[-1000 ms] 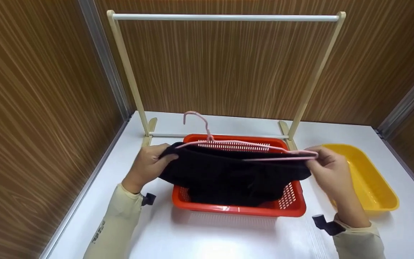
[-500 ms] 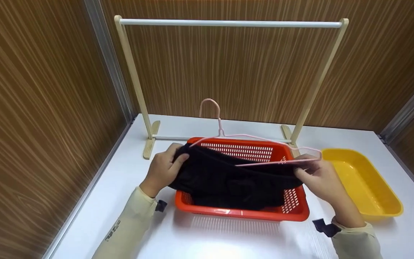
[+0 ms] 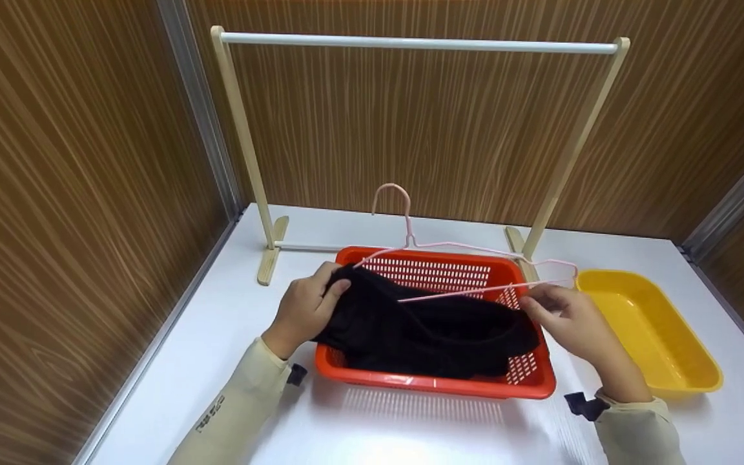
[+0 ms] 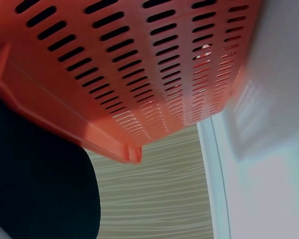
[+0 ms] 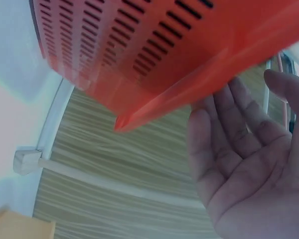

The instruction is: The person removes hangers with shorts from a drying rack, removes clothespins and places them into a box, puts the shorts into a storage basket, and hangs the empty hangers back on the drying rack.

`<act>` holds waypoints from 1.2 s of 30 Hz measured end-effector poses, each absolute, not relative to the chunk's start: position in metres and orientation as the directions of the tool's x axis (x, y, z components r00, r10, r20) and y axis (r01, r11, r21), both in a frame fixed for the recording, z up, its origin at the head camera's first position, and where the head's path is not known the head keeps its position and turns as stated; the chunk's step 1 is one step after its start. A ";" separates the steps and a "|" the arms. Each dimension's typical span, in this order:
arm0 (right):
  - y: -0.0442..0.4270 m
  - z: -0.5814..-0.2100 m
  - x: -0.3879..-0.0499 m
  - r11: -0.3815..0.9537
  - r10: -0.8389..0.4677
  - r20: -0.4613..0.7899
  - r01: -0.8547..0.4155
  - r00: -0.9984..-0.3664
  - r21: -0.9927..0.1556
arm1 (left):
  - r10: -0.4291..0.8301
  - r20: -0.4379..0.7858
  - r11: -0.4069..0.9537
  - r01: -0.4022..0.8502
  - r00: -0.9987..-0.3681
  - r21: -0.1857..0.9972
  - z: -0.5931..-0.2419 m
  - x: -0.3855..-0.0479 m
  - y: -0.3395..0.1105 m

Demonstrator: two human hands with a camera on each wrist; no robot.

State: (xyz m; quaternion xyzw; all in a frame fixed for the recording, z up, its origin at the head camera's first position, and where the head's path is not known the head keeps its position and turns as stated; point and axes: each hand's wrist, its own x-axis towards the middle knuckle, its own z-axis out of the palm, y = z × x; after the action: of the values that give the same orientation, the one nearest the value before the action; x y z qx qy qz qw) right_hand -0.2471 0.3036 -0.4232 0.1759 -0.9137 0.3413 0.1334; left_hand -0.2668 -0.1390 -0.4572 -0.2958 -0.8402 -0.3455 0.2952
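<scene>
Seen from a head camera, a person works over a red plastic basket [image 3: 436, 385] with slotted sides, standing on a white table [image 3: 449, 436]. The left hand [image 3: 302, 311] grips one end of a piece of black cloth [image 3: 440, 336], the thumb pressed on the front at the basket's left rim. The cloth spreads across the basket, its lower part inside and its other end near the right rim. A thin pink hanger [image 3: 409, 226] stands with its hook upward; its left end runs into the cloth beside the left hand, while its right end sticks out bare. The right hand [image 3: 569, 321] is at the right rim, just below that bare end. The right wrist camera shows its fingers loosely bent, with the thumb apart from them; whether the fingertips touch the cloth cannot be told. Behind the basket stands a clothes rack [image 3: 417, 42] with pale wooden legs and a white top rod, well above the hook. A yellow tray [image 3: 653, 339] sits to the right, beyond the right hand.
</scene>
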 end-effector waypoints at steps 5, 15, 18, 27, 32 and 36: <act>0.311 -0.422 -0.250 0.709 -0.007 0.388 -0.279 -0.922 -0.648 | 0.315 0.694 0.586 0.708 -0.647 0.394 -0.456 -0.266 -0.139; 0.309 -0.415 -0.243 0.501 0.258 0.598 -0.424 -0.759 -0.754 | 0.320 0.674 0.606 0.691 -0.665 0.394 -0.456 -0.265 -0.138; 0.305 -0.415 -0.244 0.485 0.153 0.676 -0.541 -0.721 -0.687 | 0.332 0.663 0.605 0.690 -0.671 0.396 -0.456 -0.266 -0.137; 0.287 -0.438 -0.255 0.619 -0.140 0.783 -0.671 -0.606 -0.409 | 0.349 0.634 0.608 0.682 -0.690 0.407 -0.459 -0.266 -0.136; 0.278 -0.445 -0.259 0.714 -0.124 0.831 -0.630 -0.543 -0.305 | 0.344 0.626 0.596 0.678 -0.700 0.430 -0.458 -0.267 -0.137; 0.272 -0.454 -0.262 0.751 -0.217 0.831 -0.632 -0.512 -0.193 | 0.345 0.637 0.602 0.684 -0.689 0.412 -0.459 -0.266 -0.137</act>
State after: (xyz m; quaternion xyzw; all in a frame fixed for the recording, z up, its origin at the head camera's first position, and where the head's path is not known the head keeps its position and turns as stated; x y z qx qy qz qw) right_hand -0.2621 0.2716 -0.4536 0.2543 -0.8344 0.2447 0.4234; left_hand -0.2662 -0.1370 -0.4587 -0.3000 -0.8576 -0.3300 0.2562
